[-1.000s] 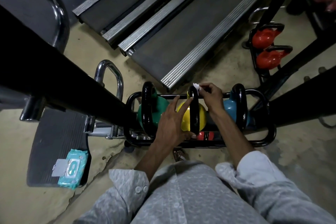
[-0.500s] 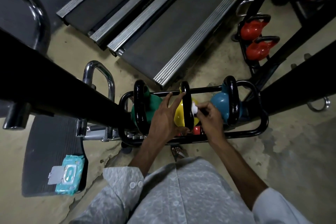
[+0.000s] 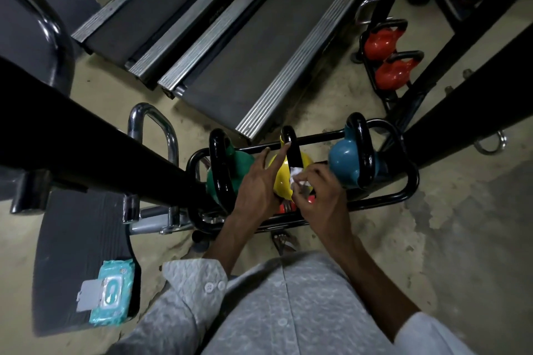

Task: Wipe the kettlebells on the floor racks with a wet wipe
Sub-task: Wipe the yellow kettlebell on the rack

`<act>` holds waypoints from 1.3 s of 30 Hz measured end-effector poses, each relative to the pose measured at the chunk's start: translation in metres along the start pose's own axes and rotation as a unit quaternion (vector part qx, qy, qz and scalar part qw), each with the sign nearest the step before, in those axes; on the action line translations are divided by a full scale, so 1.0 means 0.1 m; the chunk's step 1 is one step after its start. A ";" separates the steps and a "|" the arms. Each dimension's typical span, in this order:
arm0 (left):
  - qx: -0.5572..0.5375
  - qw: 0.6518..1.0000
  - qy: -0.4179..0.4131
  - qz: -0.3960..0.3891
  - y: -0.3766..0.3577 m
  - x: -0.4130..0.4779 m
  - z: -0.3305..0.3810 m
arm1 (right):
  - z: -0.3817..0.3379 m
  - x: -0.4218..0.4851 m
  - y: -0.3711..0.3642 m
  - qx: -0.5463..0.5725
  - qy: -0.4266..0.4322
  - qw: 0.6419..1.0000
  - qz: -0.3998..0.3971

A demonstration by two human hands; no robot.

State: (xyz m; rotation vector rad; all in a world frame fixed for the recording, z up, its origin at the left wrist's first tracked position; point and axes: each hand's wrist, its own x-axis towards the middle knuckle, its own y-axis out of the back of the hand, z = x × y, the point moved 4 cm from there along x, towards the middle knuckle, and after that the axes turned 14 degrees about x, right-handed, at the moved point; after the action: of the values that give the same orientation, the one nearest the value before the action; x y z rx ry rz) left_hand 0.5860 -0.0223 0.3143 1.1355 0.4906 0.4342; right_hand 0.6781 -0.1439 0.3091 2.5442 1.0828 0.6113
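While a treadmill deck [image 3: 259,46] ends just behind it, the floor rack [image 3: 383,201] lies on the concrete floor with its long axis left to right.

Three kettlebells stand in the rack in a row: green kettlebell [image 3: 240,159] left, yellow kettlebell [image 3: 281,180] middle, blue kettlebell [image 3: 343,161] right. All are upright with their black handles up. Each handle loop runs front to back, across the rack's length.

Wipe pack [image 3: 111,292]: teal, flap open, flat on a dark plate at far left, well apart from the rack.

Left hand [image 3: 256,184]: fingers straight and spread, laid against the left flank of the yellow kettlebell, between it and the green one. The index fingertip [image 3: 286,145] touches the top of the yellow one's handle. It grips nothing.

Right hand [image 3: 320,196]: fingers curled, pinching a crumpled white wet wipe [image 3: 297,174] and pressing it on the yellow body just beside the handle's near leg.

The hands are close together, one on either side of that handle. Contact between them cannot be told.
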 end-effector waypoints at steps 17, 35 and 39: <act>0.063 0.997 -0.027 -0.030 0.00 0.01 -0.03 | 0.02 -0.30 -0.05 0.015 -0.057 0.996 0.061; 0.096 0.995 -0.027 -0.028 -0.03 0.02 -0.03 | 0.39 -0.62 -0.11 0.235 -0.255 0.923 0.165; 0.081 0.996 -0.028 -0.023 -0.06 0.01 -0.03 | 0.40 -0.62 -0.09 0.259 -0.264 0.910 0.185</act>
State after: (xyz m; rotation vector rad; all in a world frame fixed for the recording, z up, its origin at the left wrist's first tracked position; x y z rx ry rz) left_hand 0.5857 -0.0220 0.3080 1.2865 0.5099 0.3255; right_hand 0.6538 -0.1881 0.2548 3.1198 0.6224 -0.3511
